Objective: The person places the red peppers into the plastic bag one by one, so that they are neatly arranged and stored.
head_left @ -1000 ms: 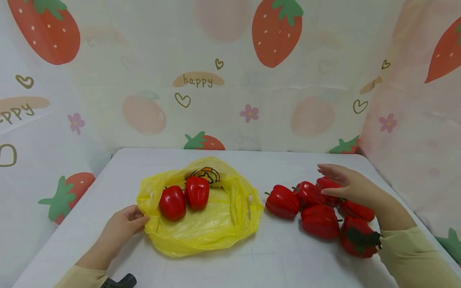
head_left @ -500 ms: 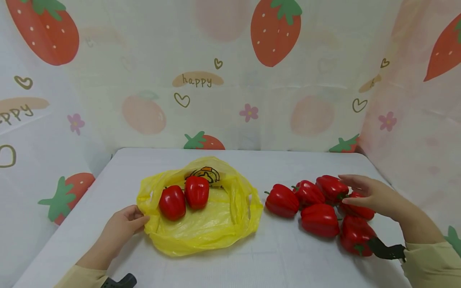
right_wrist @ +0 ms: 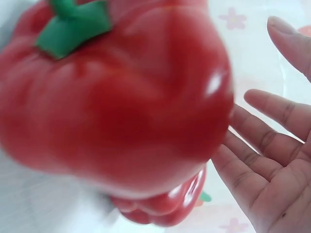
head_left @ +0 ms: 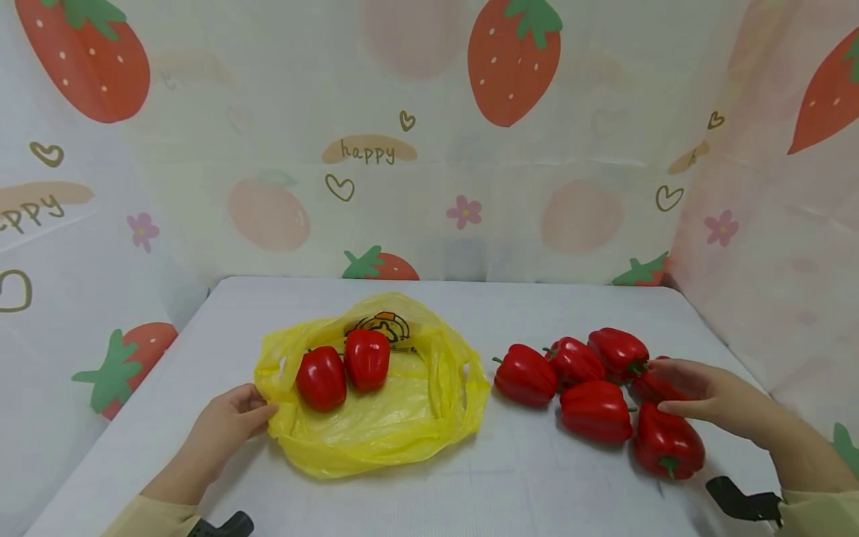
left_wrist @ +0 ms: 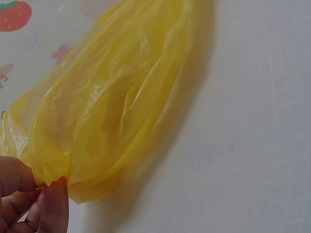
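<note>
Nearest me on the white worktop (head_left: 523,492): two loose red peppers (head_left: 664,429), glossy and, by my judgement, light, stiff and slick; I would take each round its widest part, never by the stem (head_left: 669,464). Next, my left hand (head_left: 224,429), thumb and fingertip pinching the left rim of one yellow bag (head_left: 376,466), mouth open; thin, limp film, likely to tear if tugged, so best held by a gathered fold. Right side: my right hand (head_left: 721,395), fingers extended, gripping nothing, beside one partly hidden pepper (head_left: 647,389); contact I cannot tell. Within the bag: two bagged peppers (head_left: 321,380), side by side. Farther, right of the bag: three more peppers (head_left: 525,377), lying close together. Last, a strawberry-print backdrop (head_left: 570,134).
</note>
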`<control>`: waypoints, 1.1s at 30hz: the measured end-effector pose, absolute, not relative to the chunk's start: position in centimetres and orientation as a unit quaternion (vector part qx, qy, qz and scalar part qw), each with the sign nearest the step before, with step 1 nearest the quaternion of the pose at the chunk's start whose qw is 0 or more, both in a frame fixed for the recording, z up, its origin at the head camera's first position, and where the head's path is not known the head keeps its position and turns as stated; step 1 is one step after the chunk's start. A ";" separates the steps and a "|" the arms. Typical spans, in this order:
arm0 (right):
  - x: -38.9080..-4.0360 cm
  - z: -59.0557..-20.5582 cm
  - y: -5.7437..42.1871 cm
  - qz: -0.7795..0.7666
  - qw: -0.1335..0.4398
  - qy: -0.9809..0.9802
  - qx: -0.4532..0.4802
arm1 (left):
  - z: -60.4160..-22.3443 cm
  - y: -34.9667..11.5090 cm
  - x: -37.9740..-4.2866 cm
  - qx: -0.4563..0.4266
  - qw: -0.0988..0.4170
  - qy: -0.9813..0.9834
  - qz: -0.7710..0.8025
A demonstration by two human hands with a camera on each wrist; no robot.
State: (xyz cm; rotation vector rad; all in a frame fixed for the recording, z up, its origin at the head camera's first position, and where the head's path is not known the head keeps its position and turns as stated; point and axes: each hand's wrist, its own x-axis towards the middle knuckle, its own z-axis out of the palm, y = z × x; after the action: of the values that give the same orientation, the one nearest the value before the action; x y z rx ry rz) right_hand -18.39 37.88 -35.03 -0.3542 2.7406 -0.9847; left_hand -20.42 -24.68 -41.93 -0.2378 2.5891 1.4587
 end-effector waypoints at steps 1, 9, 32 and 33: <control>-18.2 -35.2 38.0 -0.333 0.103 0.929 -0.121 | -42.0 -24.7 -20.4 -0.081 0.081 0.866 0.487; -17.3 -36.4 39.2 -0.327 0.107 0.934 -0.096 | -42.2 -24.7 -20.4 -0.081 0.085 0.865 0.488; -16.8 -38.4 40.3 -0.375 0.197 0.906 -0.017 | -42.2 -24.7 -20.7 -0.081 0.085 0.869 0.481; -16.8 -38.4 40.3 -0.378 0.201 0.903 -0.017 | -42.2 -24.7 -20.7 -0.081 0.085 0.869 0.481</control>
State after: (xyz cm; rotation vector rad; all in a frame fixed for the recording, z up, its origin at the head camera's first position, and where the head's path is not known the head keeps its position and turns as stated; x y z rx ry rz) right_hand -16.81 40.31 -38.38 -0.0485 2.5232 -1.0563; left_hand -20.66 -24.73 -42.23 -0.2413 2.5915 1.4347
